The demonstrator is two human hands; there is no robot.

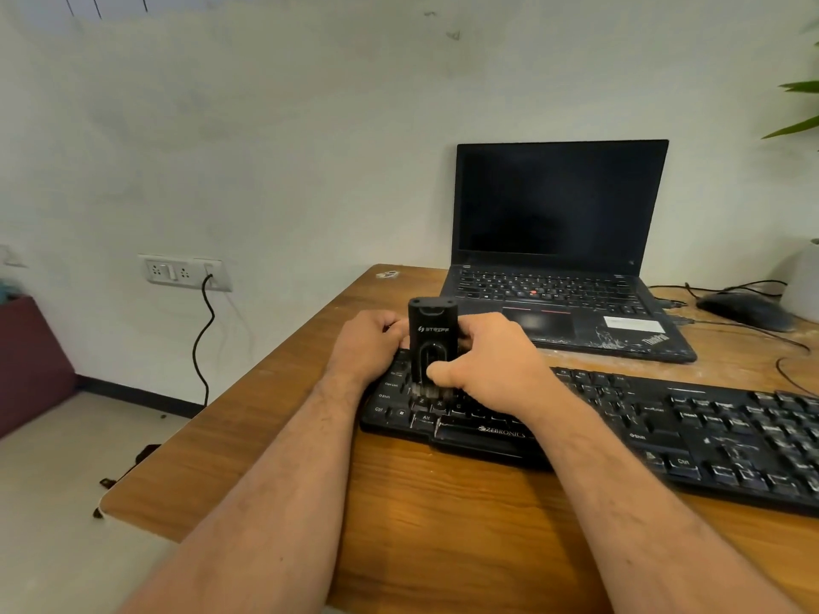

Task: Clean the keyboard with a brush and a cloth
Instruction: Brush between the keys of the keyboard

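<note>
A black keyboard (691, 432) lies across the wooden desk (443, 516), running from centre to the right edge of the head view. A black upright brush tool (432, 339) stands with its pale bristles down on the keys at the keyboard's left end. My right hand (492, 365) grips the tool's lower body, thumb across its front. My left hand (368, 343) rests curled over the keyboard's far left corner, beside the tool; whether it holds the keyboard edge is hidden. No cloth is in view.
An open black laptop (558, 268) with a dark screen stands behind the keyboard. A black mouse (744, 310) and cables lie at the far right. A wall socket (184, 271) with a black cord is at left; the desk's left edge drops to the floor.
</note>
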